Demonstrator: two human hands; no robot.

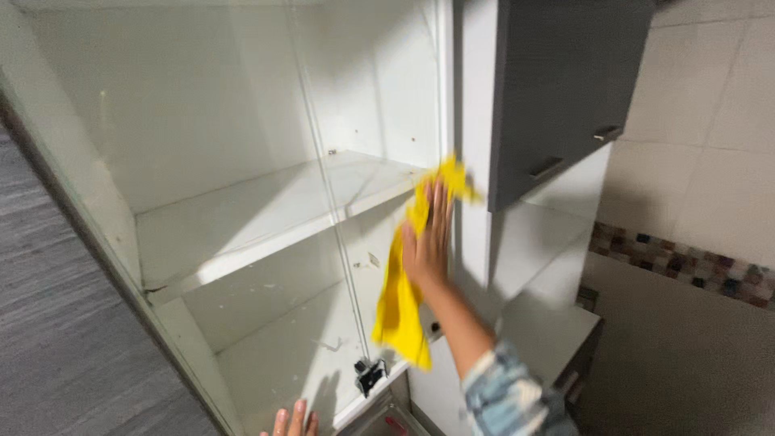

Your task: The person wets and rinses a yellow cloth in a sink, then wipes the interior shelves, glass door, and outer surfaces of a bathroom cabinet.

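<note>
Right hand (426, 242), fingers spread flat, presses a yellow cloth (401, 299) hanging lengthwise down against the bare white cabinet (242, 218); left hand (292, 423) barely visible, fingers' state unclear.

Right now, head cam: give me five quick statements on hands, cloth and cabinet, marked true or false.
1. The right hand presses a yellow cloth flat against the white cabinet. True.
2. The cloth is blue. False: it is yellow.
3. The upper shelf holds stacked plates. False: nothing shows on it.
4. The left hand shows only fingertips at the bottom edge of the picture. True.
5. The grey door to the right is shut flush. False: it stands swung open, handles showing.
</note>
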